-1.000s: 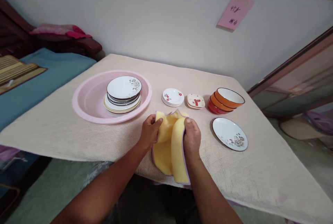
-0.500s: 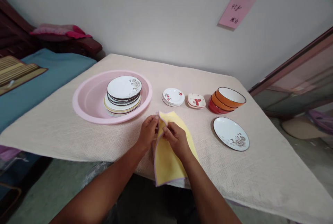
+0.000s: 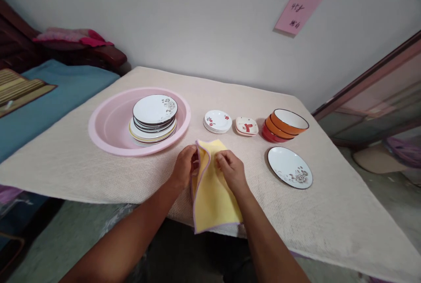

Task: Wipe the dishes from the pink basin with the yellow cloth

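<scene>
A yellow cloth (image 3: 217, 199) with purple edging is folded over and hangs partly past the table's front edge. My left hand (image 3: 186, 164) pinches its upper left corner. At the upper right of the cloth, my right hand (image 3: 232, 170) is closed, the fingertips pressed against the fabric. Beyond my left hand stands a pink basin (image 3: 105, 123) holding a stack of plates (image 3: 154, 109), the top one white with a dark rim and grey flowers. To the right of my right hand a single flowered plate (image 3: 289, 166) lies flat on the table.
Behind the cloth are small white dishes (image 3: 217, 120) in a stack, square saucers (image 3: 246, 126) with a red design, and nested orange and red bowls (image 3: 286, 125). A pale cover lies over the table (image 3: 329, 213). A pink paper (image 3: 297, 13) hangs on the wall behind.
My right hand has moved right along the cloth, away from the purple edge it held near my left hand. The cloth's fold now gapes more. The view has shifted slightly.
</scene>
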Available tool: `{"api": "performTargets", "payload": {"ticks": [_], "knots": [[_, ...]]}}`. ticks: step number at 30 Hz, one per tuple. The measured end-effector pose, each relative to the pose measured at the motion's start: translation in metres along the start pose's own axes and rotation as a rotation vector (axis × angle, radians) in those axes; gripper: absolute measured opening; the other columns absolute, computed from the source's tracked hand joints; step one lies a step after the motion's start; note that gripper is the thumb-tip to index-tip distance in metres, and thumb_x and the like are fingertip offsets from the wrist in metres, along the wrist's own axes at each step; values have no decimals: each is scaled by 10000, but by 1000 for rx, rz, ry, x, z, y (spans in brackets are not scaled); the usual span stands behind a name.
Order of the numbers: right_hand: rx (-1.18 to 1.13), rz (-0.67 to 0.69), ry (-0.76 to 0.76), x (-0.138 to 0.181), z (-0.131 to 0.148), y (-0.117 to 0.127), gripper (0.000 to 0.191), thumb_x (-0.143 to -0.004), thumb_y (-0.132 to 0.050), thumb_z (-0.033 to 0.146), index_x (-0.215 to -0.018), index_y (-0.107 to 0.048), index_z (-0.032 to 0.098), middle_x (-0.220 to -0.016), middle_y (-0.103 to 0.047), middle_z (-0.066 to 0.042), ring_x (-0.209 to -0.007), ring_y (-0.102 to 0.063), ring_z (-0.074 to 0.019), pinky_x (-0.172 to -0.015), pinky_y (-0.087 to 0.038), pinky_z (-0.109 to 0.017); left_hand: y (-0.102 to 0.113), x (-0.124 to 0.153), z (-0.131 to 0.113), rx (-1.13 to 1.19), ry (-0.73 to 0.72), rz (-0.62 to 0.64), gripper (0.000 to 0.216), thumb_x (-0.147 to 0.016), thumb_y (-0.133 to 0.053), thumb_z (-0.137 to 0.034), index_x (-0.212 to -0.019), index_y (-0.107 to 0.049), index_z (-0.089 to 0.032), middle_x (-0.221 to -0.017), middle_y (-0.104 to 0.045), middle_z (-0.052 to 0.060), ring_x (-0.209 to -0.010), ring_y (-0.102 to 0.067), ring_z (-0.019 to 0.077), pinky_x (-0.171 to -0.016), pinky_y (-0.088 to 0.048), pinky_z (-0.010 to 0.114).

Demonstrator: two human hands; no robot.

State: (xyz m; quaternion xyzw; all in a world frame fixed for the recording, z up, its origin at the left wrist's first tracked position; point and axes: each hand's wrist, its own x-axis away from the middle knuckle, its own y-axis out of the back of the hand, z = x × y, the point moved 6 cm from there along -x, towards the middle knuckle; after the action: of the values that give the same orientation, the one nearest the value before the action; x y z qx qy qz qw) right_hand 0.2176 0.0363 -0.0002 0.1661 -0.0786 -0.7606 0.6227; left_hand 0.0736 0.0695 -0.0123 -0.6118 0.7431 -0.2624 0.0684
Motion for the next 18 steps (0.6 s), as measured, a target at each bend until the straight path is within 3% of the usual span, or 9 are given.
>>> {"api": "performTargets", "payload": {"ticks": [4, 7, 9, 12, 14, 16, 18], "knots": [[119, 32, 12, -2, -1, -2, 166, -806, -506, 323, -823, -618, 200, -754, -611, -4, -675, -525, -144, -640, -397, -254, 5, -2, -5, -222, -121, -41, 320, -642, -701, -306, -909, -604, -158, -804, -630, 18, -686, -559, 126, -628, -432, 236], [205, -190, -122, -7, -17, 27, 209, -790, -502, 364, -807, -615, 190, -768, -633, -27, -696, -550, -160, -650, -406, -270, 13, -6, -7, -269, -146, -103, 245, -632, -667, -211, -864, -606, -160, -771, -626, 0, -689, -556, 131, -637, -434, 239], [359, -264, -225, -9, -31, 44, 268, -771, -523, 431, -803, -613, 180, -775, -641, -50, -711, -560, -183, -653, -403, -293, 11, -6, -10, -176, -130, -58, 216, -661, -621, -199, -875, -609, -169, -770, -626, -8, -679, -564, 132, -639, -444, 246], [431, -122, -358, -11, -46, 46, 360, -708, -587, 508, -813, -627, 165, -775, -655, -71, -694, -572, -198, -632, -407, -307, 2, -3, -20, 3, -97, 69, 227, -671, -598, -184, -897, -612, -173, -778, -640, -5, -673, -585, 135, -647, -461, 255], [285, 26, -434, -8, -49, 37, 359, -680, -622, 505, -779, -634, 161, -735, -660, -62, -640, -576, -186, -586, -419, -293, -3, -1, -25, 88, -72, 131, 245, -661, -600, -180, -906, -614, -172, -780, -655, 2, -679, -603, 148, -654, -473, 267], [-10, 127, -511, -2, -44, 29, 340, -672, -646, 478, -784, -631, 157, -707, -667, -55, -587, -583, -178, -541, -443, -288, -3, -2, -28, 133, -52, 137, 269, -656, -607, -188, -924, -621, -170, -778, -667, 6, -689, -619, 166, -660, -483, 282], [-369, 118, -517, 0, -33, 29, 348, -673, -666, 436, -876, -621, 157, -770, -691, -66, -605, -617, -192, -556, -490, -310, 1, -6, -25, 166, -12, 95, 252, -659, -621, -204, -907, -629, -162, -766, -672, 6, -679, -622, 167, -656, -486, 283]]}}
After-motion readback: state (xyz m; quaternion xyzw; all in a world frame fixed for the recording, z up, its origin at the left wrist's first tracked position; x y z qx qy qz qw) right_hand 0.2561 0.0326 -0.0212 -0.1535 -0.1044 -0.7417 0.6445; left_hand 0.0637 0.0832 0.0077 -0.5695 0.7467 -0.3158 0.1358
